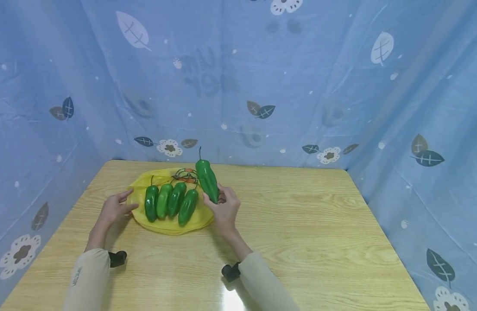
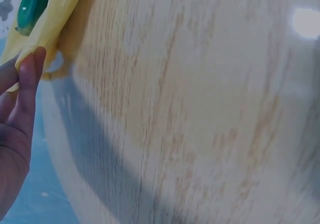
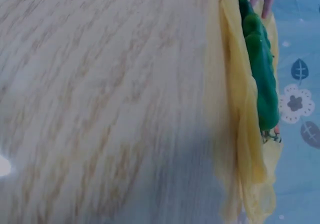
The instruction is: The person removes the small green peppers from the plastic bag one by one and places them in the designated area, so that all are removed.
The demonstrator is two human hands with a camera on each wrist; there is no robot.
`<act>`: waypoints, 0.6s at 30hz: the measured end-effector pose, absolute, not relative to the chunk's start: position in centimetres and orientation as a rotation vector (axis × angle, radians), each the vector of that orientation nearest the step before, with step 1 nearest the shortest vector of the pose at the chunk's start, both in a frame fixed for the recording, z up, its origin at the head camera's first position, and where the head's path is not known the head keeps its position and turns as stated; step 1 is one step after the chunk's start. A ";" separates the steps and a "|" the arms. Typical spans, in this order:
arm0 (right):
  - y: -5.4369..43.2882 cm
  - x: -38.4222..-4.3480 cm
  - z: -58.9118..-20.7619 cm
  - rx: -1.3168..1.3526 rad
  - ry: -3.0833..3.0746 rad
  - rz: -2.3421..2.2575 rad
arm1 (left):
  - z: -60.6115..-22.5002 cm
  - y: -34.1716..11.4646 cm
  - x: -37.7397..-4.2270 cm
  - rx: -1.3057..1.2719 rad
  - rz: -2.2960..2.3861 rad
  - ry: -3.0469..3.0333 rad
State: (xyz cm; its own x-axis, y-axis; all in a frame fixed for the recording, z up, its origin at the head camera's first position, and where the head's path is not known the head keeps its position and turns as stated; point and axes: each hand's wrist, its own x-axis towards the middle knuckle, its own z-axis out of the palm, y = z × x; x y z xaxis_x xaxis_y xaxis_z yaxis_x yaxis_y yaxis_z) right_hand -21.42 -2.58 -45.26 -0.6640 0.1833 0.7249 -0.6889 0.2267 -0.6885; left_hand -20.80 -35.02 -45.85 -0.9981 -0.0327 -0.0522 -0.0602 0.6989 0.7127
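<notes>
Several glossy green peppers (image 1: 188, 207) lie side by side on a soft yellow sheet or flattened bag (image 1: 170, 230) in the head view. My left hand (image 1: 115, 209) is at its left edge; in the left wrist view, the fingers (image 2: 31, 79) pinch the yellow rim. One more green pepper (image 1: 206, 179), stem upward, is held above the right edge by my right hand (image 1: 225, 209), between thumb and fingers. The right wrist view shows the peppers (image 3: 263, 76) in the yellow folds from the side, with fingers beyond; the right hand is outside that view.
Dark cords with orange pieces (image 1: 187, 176) lie at the back of the yellow material. The wooden table (image 1: 300, 224) stretches to the right and front. Blue patterned curtains (image 1: 285, 77) hang behind and at both sides.
</notes>
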 end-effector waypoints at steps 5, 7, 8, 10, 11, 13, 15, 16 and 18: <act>-1.4 -20.2 -43.5 0.459 -1.738 1.520 | -46.1 -35.0 -20.9 -0.081 1.199 2.861; -0.8 -20.1 -43.4 0.470 -1.718 1.506 | -46.1 -35.1 -20.9 -0.075 1.193 2.861; -0.5 -20.0 -43.4 0.475 -1.708 1.499 | -46.1 -35.1 -20.9 -0.072 1.191 2.860; 0.1 -20.0 -43.6 0.480 -1.695 1.482 | -46.1 -35.2 -20.9 -0.066 1.189 2.855; 0.4 -20.0 -43.6 0.477 -1.689 1.476 | -46.1 -35.2 -20.9 -0.063 1.188 2.854; 0.9 -20.0 -43.7 0.467 -1.680 1.467 | -46.2 -35.3 -20.9 -0.058 1.198 2.846; 1.5 -20.0 -43.8 0.449 -1.671 1.456 | -46.3 -35.3 -20.9 -0.054 1.203 2.844; 1.7 -20.0 -43.9 0.439 -1.666 1.454 | -46.3 -35.4 -20.8 -0.051 1.208 2.842; 2.2 -20.0 -43.9 0.423 -1.656 1.456 | -46.3 -35.4 -20.8 -0.045 1.210 2.844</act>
State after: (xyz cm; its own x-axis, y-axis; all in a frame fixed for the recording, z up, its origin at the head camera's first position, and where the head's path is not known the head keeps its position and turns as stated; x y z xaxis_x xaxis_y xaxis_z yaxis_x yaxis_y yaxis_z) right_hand -19.98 2.16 -43.89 -0.5664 0.2809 0.7748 -0.7324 0.2594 -0.6295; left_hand -20.84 -35.44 -46.28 -0.9983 -0.0072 -0.0575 -0.0464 0.6932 0.7193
